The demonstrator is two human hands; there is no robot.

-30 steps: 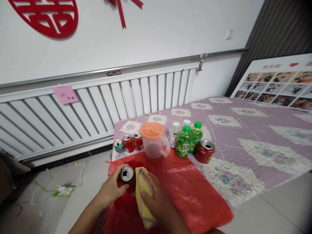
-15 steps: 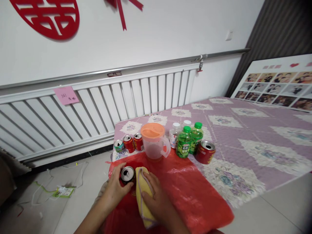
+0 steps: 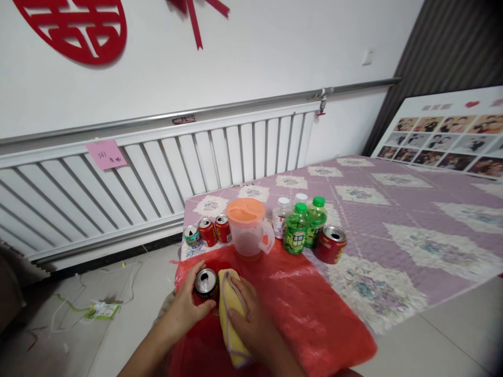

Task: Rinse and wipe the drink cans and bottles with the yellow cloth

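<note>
My left hand (image 3: 184,309) is wrapped round a red drink can (image 3: 206,285) that stands upright on a red plastic sheet (image 3: 306,314). Its silver top is opened. My right hand (image 3: 251,319) presses a yellow cloth (image 3: 230,324) against the can's right side, fingers closed over the cloth. Both hands are at the near left corner of the bed.
Behind the hands stand a clear pitcher with an orange lid (image 3: 248,226), three small cans (image 3: 207,231), green and white bottles (image 3: 301,222) and a larger red can (image 3: 330,244). A purple quilt (image 3: 393,220) covers the bed. A radiator (image 3: 157,167) lines the wall. Litter (image 3: 102,310) lies on the floor.
My left hand has shifted its grip slightly round the can. The cloth and right hand stay in place against it.
</note>
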